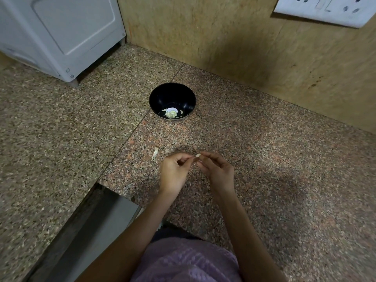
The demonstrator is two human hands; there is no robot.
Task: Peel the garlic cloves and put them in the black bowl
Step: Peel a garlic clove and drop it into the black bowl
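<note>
Garlic clove (pixel 197 155) pinched; peel (pixel 155 153) beside, bowl (pixel 171 94) beyond

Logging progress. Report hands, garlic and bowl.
Hands: left hand and right hand both pinch one garlic clove above the counter. Beyond them, black bowl holds garlic pieces. One pale garlic scrap on counter left of hands; path to bowl open.

Speckled granite tabletop (pixel 264 159), tan stone wall (pixel 223 37), white appliance (pixel 67 31) at 10 o'clock, switch plate (pixel 325 9) at 1 o'clock.
</note>
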